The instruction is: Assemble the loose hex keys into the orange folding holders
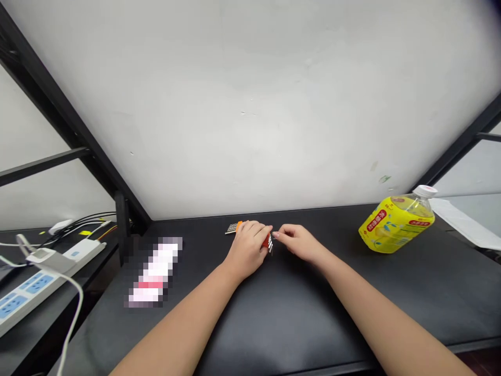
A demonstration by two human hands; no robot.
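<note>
My left hand (250, 243) is wrapped over an orange-red holder (266, 242) that looks like a hex key set, low over the black table. Thin metal rods (231, 228) stick out of it on the left, and more short rod ends show on its right side. Most of the holder is hidden under my palm and fingers. Just to the right, my right hand (297, 241) has thumb and forefinger pinched at the tip of a thin metal rod, close beside the holder.
A big yellow-labelled bottle (395, 222) with a white cap stands at the right. On the left lies a blurred-out flat object (156, 271). A white power strip (47, 284) with cables sits on a neighbouring surface. Behind the black table (274, 324) rises a white wall.
</note>
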